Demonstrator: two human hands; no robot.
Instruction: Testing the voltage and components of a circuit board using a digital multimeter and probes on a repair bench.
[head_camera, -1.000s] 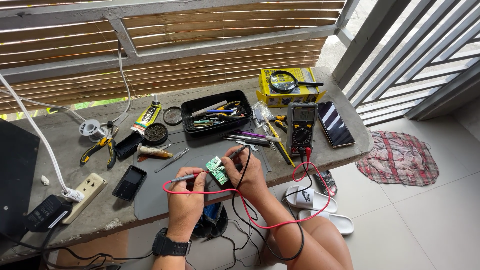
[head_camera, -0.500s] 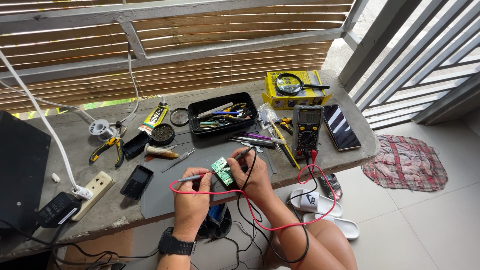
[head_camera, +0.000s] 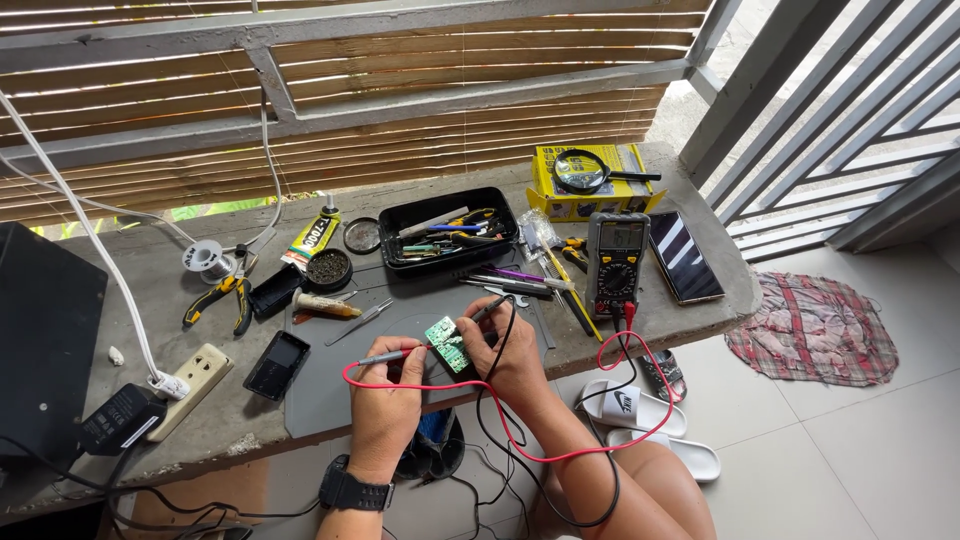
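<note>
My left hand (head_camera: 385, 395) grips a red test probe whose tip touches a small green circuit board (head_camera: 447, 343) on a grey work mat (head_camera: 330, 390). My right hand (head_camera: 505, 350) steadies the board and holds a black test probe (head_camera: 490, 308) against it. Red and black leads (head_camera: 560, 440) loop down over the bench edge and run up to a dark multimeter (head_camera: 615, 258) standing to the right of the board. A black watch sits on my left wrist.
A black tray of tools (head_camera: 447, 235), yellow box with magnifier (head_camera: 590, 178), phone (head_camera: 686, 256), pliers (head_camera: 222, 296), solder spool (head_camera: 205, 260), power strip (head_camera: 190, 385) and small dark phone (head_camera: 277, 365) lie on the concrete bench (head_camera: 720, 290). Sandals (head_camera: 630, 405) and a cloth (head_camera: 815, 330) are on the floor.
The head view has shifted slightly. Both hands stay on the board with the probes held in nearly the same place.
</note>
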